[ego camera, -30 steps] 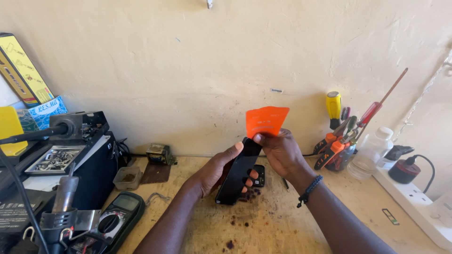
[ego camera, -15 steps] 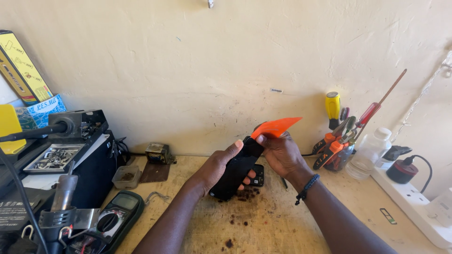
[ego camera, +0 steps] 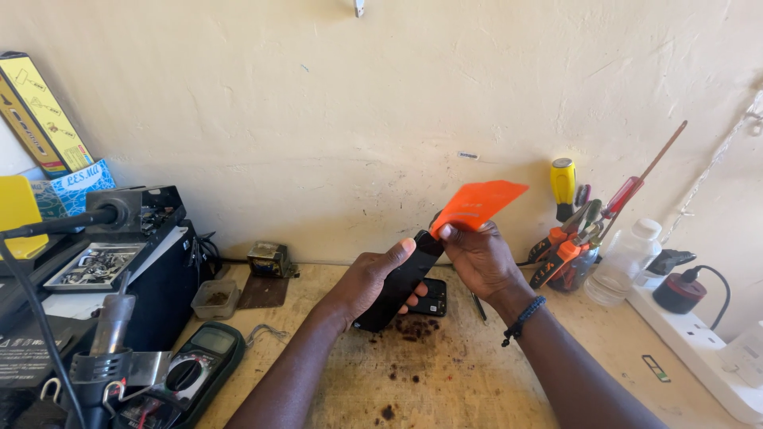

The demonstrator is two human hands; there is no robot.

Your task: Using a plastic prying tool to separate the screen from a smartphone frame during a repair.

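Where the wooden bench (ego camera: 445,373) runs nearest me, a multimeter (ego camera: 191,369) lies at left. Next out, my left hand (ego camera: 369,282) grips a black phone (ego camera: 397,282), tilted above the bench. Beyond it, my right hand (ego camera: 477,254) pinches an orange plastic card (ego camera: 477,206) at the phone's top edge. Farthest, a tool cup (ego camera: 576,254) against the wall.

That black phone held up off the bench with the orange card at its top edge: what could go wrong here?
The left hand holds the black phone tilted above the wooden bench, so a slip might drop it onto the second phone lying below. The right hand presses the thin orange card against the phone's top edge; it could bend, or skid off toward the fingers.
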